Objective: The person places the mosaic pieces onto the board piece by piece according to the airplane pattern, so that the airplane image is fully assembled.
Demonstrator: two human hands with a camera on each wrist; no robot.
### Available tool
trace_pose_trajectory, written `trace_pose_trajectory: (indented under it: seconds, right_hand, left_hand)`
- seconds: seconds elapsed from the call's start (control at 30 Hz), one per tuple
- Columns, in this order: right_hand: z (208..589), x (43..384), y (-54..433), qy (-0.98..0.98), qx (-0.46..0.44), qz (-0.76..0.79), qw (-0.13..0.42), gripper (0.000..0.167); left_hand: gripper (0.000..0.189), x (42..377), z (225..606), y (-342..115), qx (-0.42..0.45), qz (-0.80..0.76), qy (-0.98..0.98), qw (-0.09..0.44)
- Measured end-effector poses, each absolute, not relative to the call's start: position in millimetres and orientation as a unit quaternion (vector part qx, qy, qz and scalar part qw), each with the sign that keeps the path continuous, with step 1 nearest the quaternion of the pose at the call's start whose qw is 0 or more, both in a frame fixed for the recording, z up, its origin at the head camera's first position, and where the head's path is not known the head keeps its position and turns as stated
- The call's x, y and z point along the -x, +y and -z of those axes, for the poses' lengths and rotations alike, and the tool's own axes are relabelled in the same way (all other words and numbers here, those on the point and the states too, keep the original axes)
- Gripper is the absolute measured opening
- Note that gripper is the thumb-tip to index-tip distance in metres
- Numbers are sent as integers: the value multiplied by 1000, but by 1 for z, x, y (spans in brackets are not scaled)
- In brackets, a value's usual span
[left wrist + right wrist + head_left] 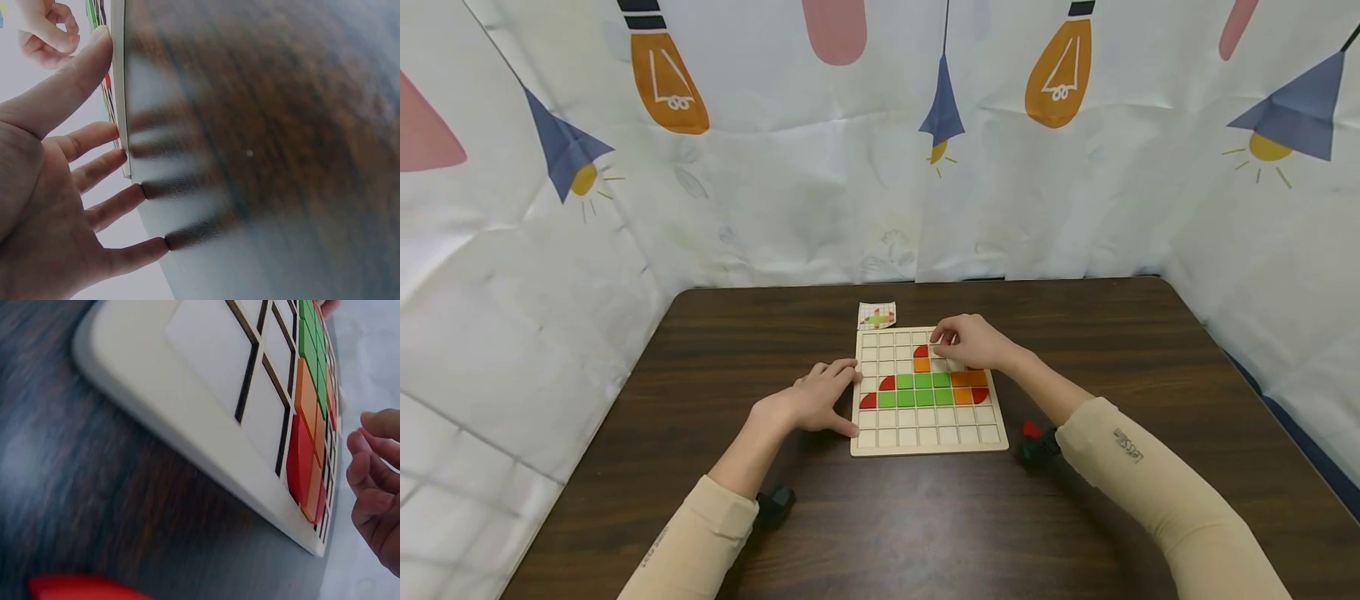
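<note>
A pale square grid board (pixel 897 437) lies on the dark table, part filled with flat green tiles (pixel 923 388), orange tiles (pixel 962 396) and rounded red tiles (pixel 867 401). My left hand (pixel 820 396) is spread at the board's left edge, thumb (pixel 81 78) and some fingertips touching it. Over the board's upper right, my right hand (pixel 973 340) hovers with bent fingers, beside a red tile (pixel 921 351) above an orange one. In the right wrist view those fingers (pixel 369 475) curl towards the thumb; whether a small tile is between them, I cannot tell.
A small pattern card (pixel 877 316) lies behind the board's far left corner. One loose red tile (pixel 1032 429) is on the table (pixel 917 525), right of the board, near the dark wrist device (pixel 1039 448). A white printed curtain (pixel 820 200) hangs behind and on both sides.
</note>
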State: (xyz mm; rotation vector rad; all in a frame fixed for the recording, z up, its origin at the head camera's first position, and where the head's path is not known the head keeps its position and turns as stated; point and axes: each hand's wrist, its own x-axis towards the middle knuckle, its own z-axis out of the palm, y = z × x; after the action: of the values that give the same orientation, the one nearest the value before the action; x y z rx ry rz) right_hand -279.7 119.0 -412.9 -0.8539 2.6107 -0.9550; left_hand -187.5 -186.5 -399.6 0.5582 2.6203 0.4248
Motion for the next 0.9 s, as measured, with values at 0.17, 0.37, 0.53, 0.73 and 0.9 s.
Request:
trace_pose_trajectory:
  seconds: [0.17, 0.37, 0.53, 0.73, 0.9]
  right_hand:
    - [407, 274, 126, 885, 313, 323, 119, 20]
    - [397, 266, 137, 884, 325, 313, 119, 19]
    - [391, 263, 148, 888, 330, 296, 125, 19]
    - [387, 254, 164, 891, 331, 280, 132, 20]
    - [387, 245, 178, 892, 311, 296, 141, 23]
  left_hand:
    - [83, 188, 403, -188, -209, -145, 944, 212]
    - [82, 189, 404, -188, -208, -147, 944, 212]
    - [81, 189, 402, -188, -210, -146, 944, 207]
    - [83, 189, 403, -188, -212, -143, 944, 207]
    - [84, 188, 402, -189, -209, -142, 945, 210]
